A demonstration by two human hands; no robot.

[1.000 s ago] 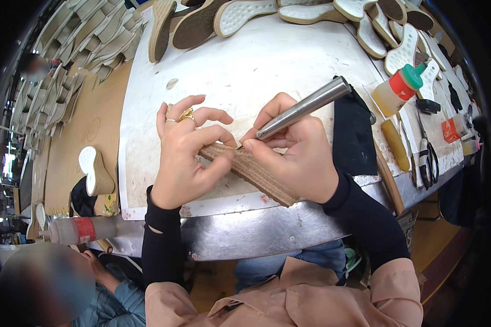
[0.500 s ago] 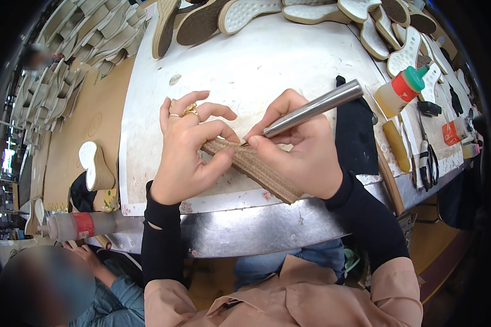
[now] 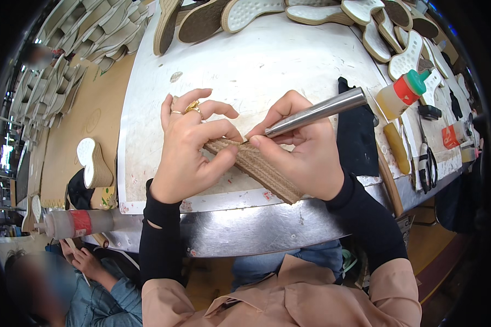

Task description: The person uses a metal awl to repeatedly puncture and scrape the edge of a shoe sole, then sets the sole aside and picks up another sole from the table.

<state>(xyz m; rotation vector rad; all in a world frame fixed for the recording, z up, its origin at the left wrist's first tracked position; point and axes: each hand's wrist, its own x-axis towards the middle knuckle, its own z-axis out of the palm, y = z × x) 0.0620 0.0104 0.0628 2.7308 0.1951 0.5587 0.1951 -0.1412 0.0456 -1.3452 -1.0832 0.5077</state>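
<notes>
A shoe sole (image 3: 270, 173) with a braided, jute-like tan side lies slantwise between my hands over the near part of the table. My left hand (image 3: 193, 143), rings on its fingers, pinches the sole's far left end between thumb and forefinger; its other fingers are raised. In my right hand (image 3: 308, 150) is a slim pointed tool with a thick round metal handle (image 3: 319, 111), held like a pen. The tool's narrow tip meets the braid right beside my left fingertips. My right fingers partly cover the tip, so its exact shape is hidden.
Several wedge soles (image 3: 251, 13) line the table's far edge. To the right are a dark cloth (image 3: 356, 136), a green-capped bottle (image 3: 401, 94), a yellow-handled tool (image 3: 396, 148) and scissors (image 3: 428, 163). A clear bottle (image 3: 79, 223) lies at left, near a seated co-worker (image 3: 101, 294).
My hands and the sole stay almost in place, with the metal tool shifted very slightly right. At lower left the co-worker's hands have risen into fuller view, holding something thin and pale.
</notes>
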